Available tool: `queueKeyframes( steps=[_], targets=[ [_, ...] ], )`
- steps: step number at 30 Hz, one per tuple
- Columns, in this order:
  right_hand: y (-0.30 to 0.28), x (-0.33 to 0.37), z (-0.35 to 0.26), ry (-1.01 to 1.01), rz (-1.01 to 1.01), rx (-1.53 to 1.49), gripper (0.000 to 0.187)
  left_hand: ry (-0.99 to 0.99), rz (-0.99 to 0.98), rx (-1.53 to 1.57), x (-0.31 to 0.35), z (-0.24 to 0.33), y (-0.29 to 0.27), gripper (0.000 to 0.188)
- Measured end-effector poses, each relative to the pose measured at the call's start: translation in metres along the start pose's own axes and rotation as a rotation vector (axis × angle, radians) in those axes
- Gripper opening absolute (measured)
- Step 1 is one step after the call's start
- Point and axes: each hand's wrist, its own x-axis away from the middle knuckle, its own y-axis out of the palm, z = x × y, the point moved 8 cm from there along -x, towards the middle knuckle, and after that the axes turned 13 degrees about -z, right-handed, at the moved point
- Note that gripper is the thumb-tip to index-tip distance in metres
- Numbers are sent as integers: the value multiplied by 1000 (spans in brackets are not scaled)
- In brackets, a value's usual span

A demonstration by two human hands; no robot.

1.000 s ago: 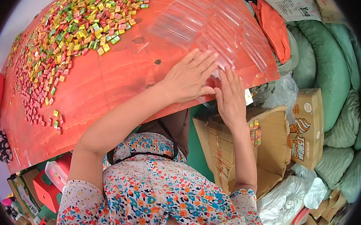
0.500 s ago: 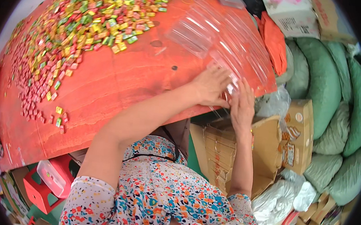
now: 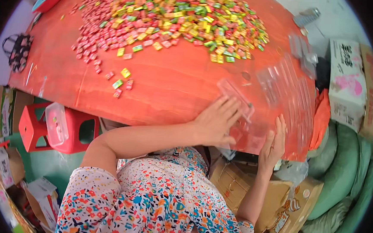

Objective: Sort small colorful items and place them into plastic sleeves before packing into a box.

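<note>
My left hand [image 3: 219, 121] lies palm down with its fingers stretched out. Its fingertips rest on a narrow clear plastic tray [image 3: 239, 100] on the red table, and the palm hides part of the tray. My right hand [image 3: 273, 143] is at the table's near edge, fingers straight and pointing away, holding nothing that I can see. Past it lie several long clear plastic trays [image 3: 297, 102], side by side and overlapping. A big heap of small wrapped candies [image 3: 176, 18] in red, yellow, green and orange covers the far part of the table.
Stray candies [image 3: 118, 84] lie nearer me on the red table [image 3: 162, 89]. An open cardboard box [image 3: 284, 201] stands below the edge at right, with green sacks [image 3: 342, 170] beyond. Red stools [image 3: 79, 128], one bearing a clear container [image 3: 56, 122], stand at lower left.
The view has swung left. My hands have come apart; the left has moved leftward over the table with a clear tray under its fingers, while the right stays near the edge.
</note>
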Motion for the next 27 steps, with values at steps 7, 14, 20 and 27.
queueKeyframes(
  steps=[7,14,20,27],
  targets=[
    [40,-101,-108,-304,-153,-192,34,-148,199,-125,-33,-47,-13,92],
    [115,-132,-213,-627,-432,-282,28,46,401,-4,111,-48,-68,38],
    [182,-124,-265,-674,-632,-209,28,-453,534,-86,247,-118,-108,31],
    [207,-110,-277,-608,-534,-142,28,-617,474,-55,251,-139,-97,38]
  ],
)
